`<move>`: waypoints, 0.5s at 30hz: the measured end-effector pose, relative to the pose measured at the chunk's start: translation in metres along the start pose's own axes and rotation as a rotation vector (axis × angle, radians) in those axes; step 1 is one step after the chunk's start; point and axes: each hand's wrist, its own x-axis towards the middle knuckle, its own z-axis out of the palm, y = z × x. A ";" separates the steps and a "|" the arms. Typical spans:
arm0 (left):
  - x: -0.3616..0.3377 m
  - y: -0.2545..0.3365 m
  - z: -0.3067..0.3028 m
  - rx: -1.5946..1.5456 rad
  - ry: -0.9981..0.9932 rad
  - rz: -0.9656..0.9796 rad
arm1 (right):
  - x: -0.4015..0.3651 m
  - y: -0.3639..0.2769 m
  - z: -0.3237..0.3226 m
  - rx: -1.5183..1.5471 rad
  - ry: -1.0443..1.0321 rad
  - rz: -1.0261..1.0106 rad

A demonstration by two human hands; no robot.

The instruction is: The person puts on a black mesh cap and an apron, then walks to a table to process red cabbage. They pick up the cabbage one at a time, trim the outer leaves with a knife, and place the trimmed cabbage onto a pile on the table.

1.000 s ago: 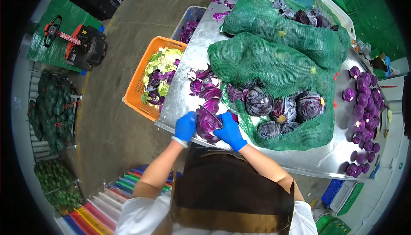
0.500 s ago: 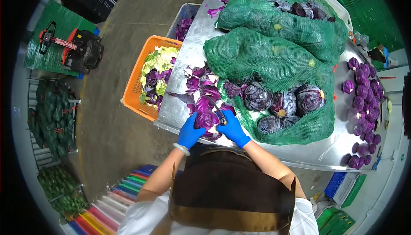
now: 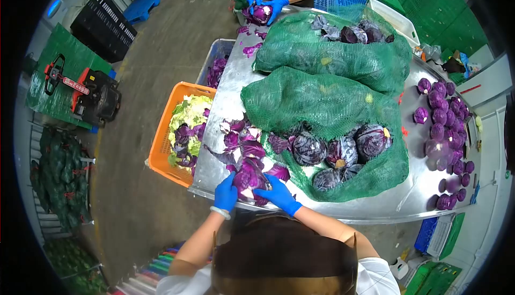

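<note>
A red cabbage (image 3: pixel 250 178) with purple and white patches is held at the table's near edge between my two blue-gloved hands. My left hand (image 3: pixel 226 193) grips its left side, fingers curled against it. From the right, my right hand (image 3: pixel 279 195) presses its thumb and fingers on the cabbage's lower side. No blade shows clearly near my right hand now. Loose purple outer leaves (image 3: pixel 252 149) lie on the steel table (image 3: pixel 221 128) just beyond the cabbage. To the right, an opened green mesh bag (image 3: pixel 370 185) holds several untrimmed red cabbages (image 3: pixel 309 148).
An orange crate (image 3: pixel 161 147) of leaves stands left of the table, with a grey bin (image 3: pixel 206 61) behind it. Full mesh bags (image 3: pixel 322 99) fill the middle. Trimmed cabbages (image 3: pixel 440 117) line the right side. Across the table, a co-worker's gloved hands (image 3: pixel 276 8) hold another cabbage.
The view has tilted up, showing more of the co-worker. The dark blade seen by my right hand earlier no longer shows. My hands remain around the cabbage, which now shows a larger leafy surface.
</note>
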 end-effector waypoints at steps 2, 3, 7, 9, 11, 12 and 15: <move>0.007 0.004 0.007 0.012 -0.009 -0.045 | 0.003 -0.013 0.001 -0.132 0.061 -0.022; 0.006 0.004 0.011 0.020 -0.018 -0.078 | 0.006 -0.022 -0.007 -0.101 -0.005 0.080; 0.015 0.003 0.022 -0.152 0.078 -0.103 | 0.017 -0.015 -0.026 0.179 0.016 0.033; 0.026 0.000 0.027 -0.049 0.209 0.068 | 0.021 -0.002 -0.021 0.150 0.025 0.007; 0.041 -0.020 0.031 -0.063 0.236 0.016 | 0.021 -0.008 -0.014 0.014 0.093 -0.020; 0.049 -0.048 0.035 -0.138 0.182 -0.054 | 0.024 -0.006 -0.010 0.040 0.132 -0.073; 0.051 -0.074 0.028 -0.070 0.114 -0.089 | 0.027 0.003 -0.019 -0.008 0.006 0.014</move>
